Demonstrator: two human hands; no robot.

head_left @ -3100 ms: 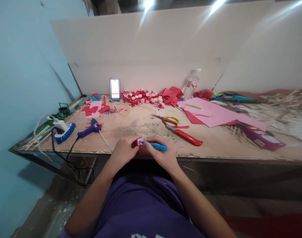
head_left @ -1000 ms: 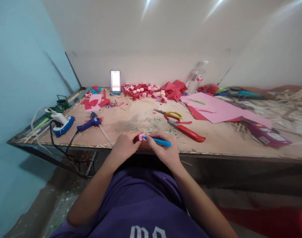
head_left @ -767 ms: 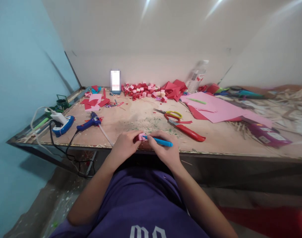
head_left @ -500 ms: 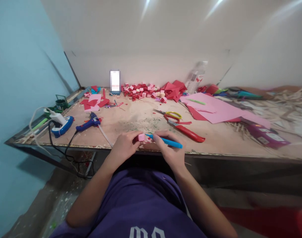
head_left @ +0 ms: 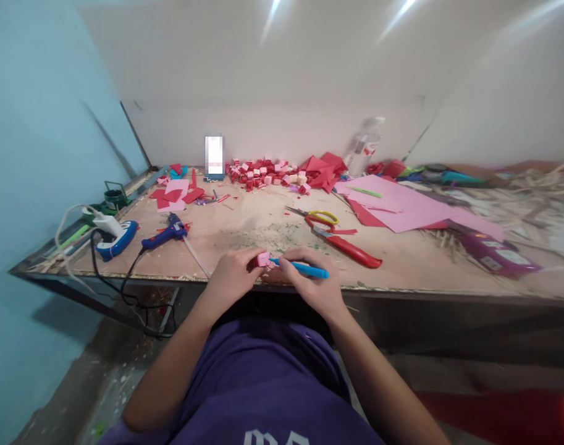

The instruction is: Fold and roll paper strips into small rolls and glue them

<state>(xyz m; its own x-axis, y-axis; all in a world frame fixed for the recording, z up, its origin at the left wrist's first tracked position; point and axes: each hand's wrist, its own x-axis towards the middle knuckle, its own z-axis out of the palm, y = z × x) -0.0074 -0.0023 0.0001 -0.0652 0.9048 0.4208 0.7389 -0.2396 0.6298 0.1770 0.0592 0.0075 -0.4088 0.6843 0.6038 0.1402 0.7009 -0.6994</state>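
Note:
Between the thumb and fingers of my left hand (head_left: 231,275) is a small pink-and-red paper cube (head_left: 263,259), held just above the front edge of the workbench (head_left: 207,228). My right hand (head_left: 316,281) grips a blue pen (head_left: 309,270), whose tip points left and lies close to the cube's right side. Whether the tip touches the cube I cannot tell. Beyond my hands, scissors (head_left: 322,217) with yellow and red handles lie beside a red-handled cutting tool (head_left: 353,248). Many similar cubes (head_left: 267,172) are heaped along the wall.
A blue glue gun (head_left: 165,233) and a blue-and-white power strip (head_left: 118,240) with cords sit at left. A lit phone (head_left: 215,156) stands at the back. Pink paper sheets (head_left: 402,201), a plastic bottle (head_left: 365,147) and a purple packet (head_left: 497,252) occupy the right side.
My right hand has shifted slightly left, bringing the pen closer in against the cube's side. The cube has tilted a little in my left hand.

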